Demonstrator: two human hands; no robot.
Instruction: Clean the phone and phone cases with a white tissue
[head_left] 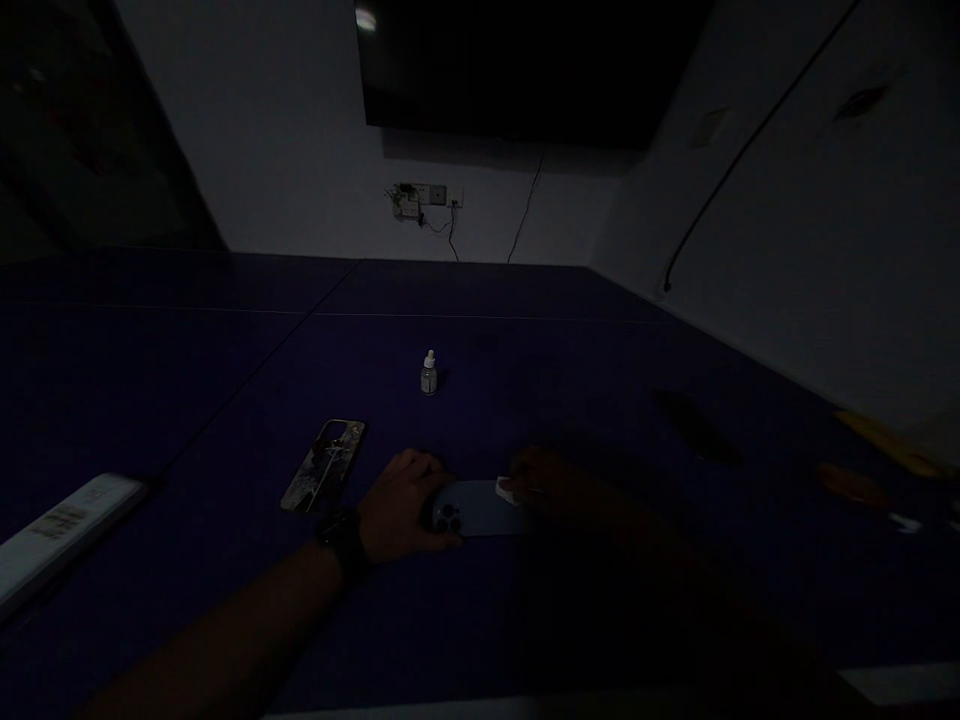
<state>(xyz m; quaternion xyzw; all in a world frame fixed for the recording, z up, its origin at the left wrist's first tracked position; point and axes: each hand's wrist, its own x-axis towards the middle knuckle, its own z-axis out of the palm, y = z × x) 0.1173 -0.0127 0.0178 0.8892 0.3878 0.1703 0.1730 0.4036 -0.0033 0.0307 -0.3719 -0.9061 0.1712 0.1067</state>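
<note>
A blue-grey smartphone [480, 515] lies on the dark blue tabletop, its back and camera lenses facing up. My left hand [401, 508], with a dark watch on the wrist, grips the camera end between thumb and fingers. At the other end my right hand [544, 478] is in deep shadow, its fingers closed on a small white wipe [505, 490] pressed against the phone's back. Left of my left hand lies a patterned phone case [328, 468] with a camera cutout. Beyond the phone stands a small dropper bottle [429, 376] with a white top.
At the left edge lies a long white box-like object [71, 525] with a printed label. On the right are a dark flat object [694, 425], an orange-brown item [851, 485] and a yellow item [889, 442]. A large screen [525, 70] hangs above wall sockets [424, 196].
</note>
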